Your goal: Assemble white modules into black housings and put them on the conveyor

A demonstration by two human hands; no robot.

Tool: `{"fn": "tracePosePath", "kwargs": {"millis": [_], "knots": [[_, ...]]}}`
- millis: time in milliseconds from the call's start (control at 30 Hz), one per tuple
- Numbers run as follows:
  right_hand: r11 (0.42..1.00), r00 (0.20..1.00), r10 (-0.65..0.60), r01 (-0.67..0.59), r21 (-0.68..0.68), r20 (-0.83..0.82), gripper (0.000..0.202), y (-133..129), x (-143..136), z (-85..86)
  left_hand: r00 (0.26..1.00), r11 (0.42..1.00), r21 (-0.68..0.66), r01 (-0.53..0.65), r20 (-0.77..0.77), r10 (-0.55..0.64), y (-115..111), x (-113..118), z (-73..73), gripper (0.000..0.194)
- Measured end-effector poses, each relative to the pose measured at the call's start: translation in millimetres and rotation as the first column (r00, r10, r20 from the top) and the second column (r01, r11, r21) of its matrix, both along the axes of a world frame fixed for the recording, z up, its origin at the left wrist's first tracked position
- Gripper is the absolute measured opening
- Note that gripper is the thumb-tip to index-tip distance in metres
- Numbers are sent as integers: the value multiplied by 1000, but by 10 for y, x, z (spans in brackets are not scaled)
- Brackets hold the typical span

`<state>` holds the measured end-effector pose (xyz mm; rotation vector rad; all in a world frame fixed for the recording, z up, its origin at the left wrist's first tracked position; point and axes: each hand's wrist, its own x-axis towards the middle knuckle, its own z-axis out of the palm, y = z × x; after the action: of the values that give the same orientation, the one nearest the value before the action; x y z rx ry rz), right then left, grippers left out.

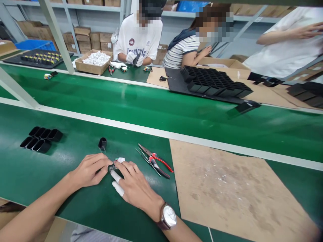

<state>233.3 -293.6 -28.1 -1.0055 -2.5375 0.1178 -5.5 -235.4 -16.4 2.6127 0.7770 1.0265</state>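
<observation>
My left hand (pixel 92 169) is closed, its thumb and index finger pinching the left end of a small dark part (pixel 112 167). My right hand (pixel 137 188) grips the same part from the right, wearing white finger cots and, at the wrist, a watch (pixel 169 216). Green and white bits show at the part's far side, but my fingers cover most of it, so its kind is unclear. Just beyond my left hand stands a small black housing (pixel 102 144). Long-nose pliers (pixel 157 163) with red and black handles lie right of my hands, alongside thin metal tweezers (pixel 147 161).
Several black housings (pixel 41 138) stand grouped at the left. A cardboard sheet (pixel 227 188) covers the bench on the right. Past a white rail (pixel 106 121) runs a green conveyor belt (pixel 121 99) bearing a black casing (pixel 244 107). Co-workers are at the far side.
</observation>
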Motion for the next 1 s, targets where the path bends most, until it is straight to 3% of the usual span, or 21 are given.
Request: {"fn": "tracePosePath", "kwargs": {"millis": [167, 267, 367, 500, 633, 800, 1000], "knots": [[1000, 989, 5, -9, -27, -149, 23, 26, 75, -26, 1000, 1000, 22, -22, 14, 22, -1, -20, 4, 28], [994, 954, -111, 104, -41, -279, 37, 69, 185, -37, 997, 998, 40, -48, 59, 46, 5, -37, 1, 31], [981, 942, -192, 183, -59, -276, 46, 113, 253, -54, 994, 997, 32, -65, 92, 62, 10, -47, -11, 33], [982, 952, -185, 170, -82, -245, 40, 139, 261, -74, 989, 995, 63, -79, 128, 71, 12, -33, -3, 35], [969, 929, -222, 178, -169, -297, 64, 144, 241, -104, 959, 976, 87, -202, 220, 178, 32, -9, 76, 39], [951, 935, -255, 195, -241, -248, 74, 150, 213, -144, 891, 904, -124, -409, 161, 425, 123, -57, 116, 53], [959, 926, -231, 166, -230, -298, 69, 179, 200, -172, 926, 840, -431, -329, 26, 376, 247, -133, -75, 78]]}}
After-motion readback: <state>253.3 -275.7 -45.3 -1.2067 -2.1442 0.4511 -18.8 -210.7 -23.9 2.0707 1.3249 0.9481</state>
